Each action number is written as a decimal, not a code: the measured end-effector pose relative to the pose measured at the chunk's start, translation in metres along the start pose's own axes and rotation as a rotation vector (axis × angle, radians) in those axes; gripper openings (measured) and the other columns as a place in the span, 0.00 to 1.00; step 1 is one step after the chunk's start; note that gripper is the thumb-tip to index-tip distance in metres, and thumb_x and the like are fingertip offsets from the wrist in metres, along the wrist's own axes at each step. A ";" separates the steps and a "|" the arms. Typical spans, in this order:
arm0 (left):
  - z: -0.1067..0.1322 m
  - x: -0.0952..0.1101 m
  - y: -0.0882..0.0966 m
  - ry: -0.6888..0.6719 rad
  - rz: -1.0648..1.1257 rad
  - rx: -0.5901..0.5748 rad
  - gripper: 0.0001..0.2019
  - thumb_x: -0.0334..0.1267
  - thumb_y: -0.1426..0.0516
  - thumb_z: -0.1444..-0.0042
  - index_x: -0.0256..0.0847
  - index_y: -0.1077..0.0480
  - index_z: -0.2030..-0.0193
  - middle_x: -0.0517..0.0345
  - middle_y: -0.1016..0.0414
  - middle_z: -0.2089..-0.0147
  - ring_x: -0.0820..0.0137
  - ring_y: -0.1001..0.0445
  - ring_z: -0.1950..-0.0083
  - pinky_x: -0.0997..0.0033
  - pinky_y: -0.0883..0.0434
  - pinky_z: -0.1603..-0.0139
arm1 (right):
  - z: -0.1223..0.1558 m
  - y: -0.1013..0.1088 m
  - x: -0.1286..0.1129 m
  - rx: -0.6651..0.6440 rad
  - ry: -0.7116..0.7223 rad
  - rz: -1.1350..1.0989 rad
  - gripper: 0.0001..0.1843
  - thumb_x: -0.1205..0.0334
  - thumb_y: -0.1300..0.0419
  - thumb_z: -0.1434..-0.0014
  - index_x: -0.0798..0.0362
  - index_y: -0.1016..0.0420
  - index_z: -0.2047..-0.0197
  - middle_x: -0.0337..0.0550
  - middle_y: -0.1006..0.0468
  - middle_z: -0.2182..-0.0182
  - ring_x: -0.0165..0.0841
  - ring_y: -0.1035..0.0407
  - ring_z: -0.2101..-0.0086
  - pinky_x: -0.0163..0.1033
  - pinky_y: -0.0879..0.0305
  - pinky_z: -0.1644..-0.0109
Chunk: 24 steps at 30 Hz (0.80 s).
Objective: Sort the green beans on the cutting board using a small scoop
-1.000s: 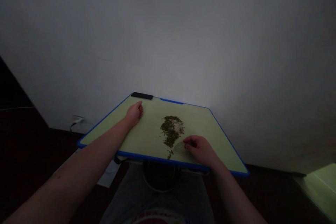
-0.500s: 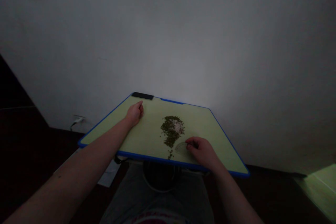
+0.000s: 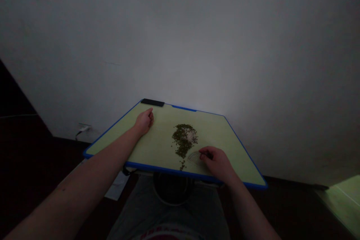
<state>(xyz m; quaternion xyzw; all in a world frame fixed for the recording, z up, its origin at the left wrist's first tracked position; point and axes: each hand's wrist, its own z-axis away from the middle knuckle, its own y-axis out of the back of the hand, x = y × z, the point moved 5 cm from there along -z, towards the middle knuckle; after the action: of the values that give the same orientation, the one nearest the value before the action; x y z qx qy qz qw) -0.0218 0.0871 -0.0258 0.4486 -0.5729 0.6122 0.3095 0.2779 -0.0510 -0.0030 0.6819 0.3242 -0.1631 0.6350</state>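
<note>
A pale green cutting board with a blue rim (image 3: pixel 157 138) lies across my lap. Mid-board sits a loose heap of small dark green beans (image 3: pixel 182 144), with a white granular patch (image 3: pixel 190 134) on its upper right. My right hand (image 3: pixel 215 161) is curled, its fingertips pinching the edge of a clear round plastic piece (image 3: pixel 195 157) just right of the heap's lower end. My left hand (image 3: pixel 144 122) rests in a loose fist on the board, touching only the board, near the far left edge.
A black phone (image 3: pixel 152 102) lies on the board's far edge. Behind stands a white wall (image 3: pixel 180 45) with a socket and white plug (image 3: pixel 83 128). Below the board are a dark round object (image 3: pixel 173 191) and my grey-clad lap (image 3: pixel 168 210). A green surface (image 3: pixel 343 206) shows at lower right.
My right hand has shifted slightly right, and the clear piece seems to have moved with it. My left hand and the heap look unchanged.
</note>
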 end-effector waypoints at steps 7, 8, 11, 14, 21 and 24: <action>-0.001 -0.002 0.000 0.007 0.007 -0.009 0.18 0.45 0.49 0.53 0.41 0.50 0.86 0.68 0.53 0.90 0.80 0.54 0.90 0.75 0.60 0.89 | -0.001 -0.001 -0.001 0.001 0.019 -0.019 0.12 0.62 0.48 0.51 0.53 0.27 0.64 0.42 0.24 0.69 0.31 0.31 0.68 0.35 0.38 0.63; -0.001 -0.002 0.000 0.009 0.005 -0.006 0.18 0.45 0.49 0.53 0.41 0.50 0.85 0.68 0.53 0.90 0.80 0.54 0.90 0.75 0.59 0.89 | -0.001 -0.002 -0.002 0.000 0.025 -0.018 0.12 0.62 0.48 0.51 0.53 0.27 0.63 0.42 0.24 0.69 0.31 0.31 0.68 0.35 0.38 0.63; -0.001 -0.002 0.000 0.001 -0.002 -0.001 0.17 0.45 0.49 0.53 0.41 0.50 0.85 0.68 0.53 0.89 0.80 0.53 0.89 0.76 0.58 0.89 | -0.001 -0.005 -0.006 -0.012 0.040 -0.011 0.12 0.62 0.48 0.51 0.53 0.27 0.63 0.41 0.24 0.70 0.31 0.32 0.69 0.35 0.38 0.64; -0.001 -0.002 0.000 -0.009 -0.003 -0.001 0.17 0.45 0.48 0.54 0.41 0.49 0.85 0.68 0.53 0.89 0.80 0.53 0.89 0.76 0.58 0.89 | -0.002 -0.007 -0.006 -0.017 0.057 -0.002 0.12 0.62 0.48 0.51 0.53 0.27 0.64 0.41 0.24 0.70 0.31 0.32 0.69 0.35 0.39 0.64; -0.002 -0.004 0.002 0.015 0.008 0.003 0.17 0.46 0.48 0.54 0.41 0.49 0.85 0.68 0.53 0.89 0.80 0.53 0.89 0.75 0.59 0.89 | -0.004 -0.002 0.007 0.017 0.002 -0.014 0.13 0.62 0.48 0.51 0.54 0.28 0.63 0.42 0.24 0.69 0.32 0.31 0.69 0.35 0.38 0.64; -0.001 -0.003 0.001 0.013 0.014 0.005 0.17 0.45 0.48 0.54 0.41 0.50 0.85 0.68 0.53 0.89 0.80 0.54 0.90 0.75 0.59 0.89 | -0.003 -0.001 0.008 0.019 -0.013 -0.036 0.12 0.62 0.48 0.51 0.54 0.28 0.63 0.42 0.24 0.70 0.31 0.31 0.69 0.35 0.38 0.65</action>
<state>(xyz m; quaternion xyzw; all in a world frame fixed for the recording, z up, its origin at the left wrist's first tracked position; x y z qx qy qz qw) -0.0214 0.0879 -0.0287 0.4415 -0.5726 0.6183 0.3079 0.2826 -0.0461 -0.0082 0.6809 0.3309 -0.1822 0.6275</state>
